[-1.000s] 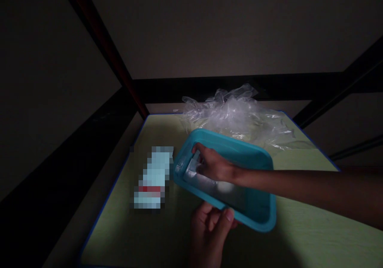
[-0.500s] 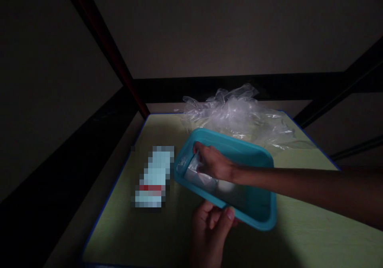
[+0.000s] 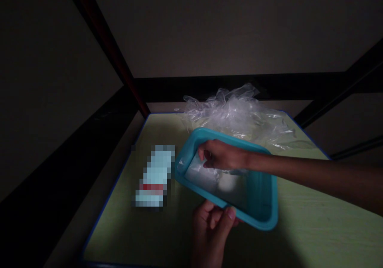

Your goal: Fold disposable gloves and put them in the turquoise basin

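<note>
A teal plastic tray (image 3: 263, 216) sits tilted over the pale green table top. My left hand (image 3: 211, 230) grips its near rim, thumb on top of the edge. My right hand (image 3: 223, 155) reaches into the tray from the right, fingers curled round a clear plastic packet (image 3: 201, 173) lying at the tray's left end. A small round white thing (image 3: 226, 182) rests on the tray floor just under my right wrist. The light is dim, so the packet's contents stay unclear.
A heap of crumpled clear plastic (image 3: 236, 114) lies at the back of the table. A pixelated light-blue item with a red band (image 3: 154, 176) lies left of the tray. Dark frame bars (image 3: 104, 40) surround the blue-edged table (image 3: 125, 228).
My right hand has lifted a little and shifted toward the tray's far rim, drawing the clear packet with it. My left hand and the tray have barely moved.
</note>
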{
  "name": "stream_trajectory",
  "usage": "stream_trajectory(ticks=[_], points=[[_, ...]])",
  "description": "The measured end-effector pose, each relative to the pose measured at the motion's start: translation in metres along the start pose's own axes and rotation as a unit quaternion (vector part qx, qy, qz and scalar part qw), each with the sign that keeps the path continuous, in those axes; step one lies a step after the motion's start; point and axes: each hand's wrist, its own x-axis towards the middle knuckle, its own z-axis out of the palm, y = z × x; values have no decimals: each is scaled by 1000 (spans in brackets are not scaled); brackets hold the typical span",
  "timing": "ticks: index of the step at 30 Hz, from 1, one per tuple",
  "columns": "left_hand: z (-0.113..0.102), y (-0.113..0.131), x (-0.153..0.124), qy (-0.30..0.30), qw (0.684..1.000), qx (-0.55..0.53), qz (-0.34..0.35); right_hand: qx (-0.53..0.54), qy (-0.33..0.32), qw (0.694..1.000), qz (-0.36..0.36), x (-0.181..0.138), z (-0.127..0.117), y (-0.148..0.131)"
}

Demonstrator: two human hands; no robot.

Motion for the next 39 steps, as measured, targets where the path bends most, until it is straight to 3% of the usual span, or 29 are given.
stream_trajectory(ticks=[4, 13, 21, 28, 34, 39], points=[[0, 1, 0, -2, 1000, 5, -3, 57, -79, 995, 20, -2, 1, 1], [3, 4, -1, -11, 1000, -3, -2, 117, -73, 990, -17, -1, 5, 6], [8, 2, -2, 4, 999, -40, 8, 230, 60, 966, -102, -40, -27, 6], [6, 0, 4, 29, 998, -18, 43, 302, 189, 932, -66, -98, -39, 19], [-2, 27, 28, 82, 993, -15, 83, 281, 301, 911, -27, -139, -31, 42], [-9, 60, 49, 110, 982, -48, 147, 305, 301, 903, 1, -145, -14, 60]])
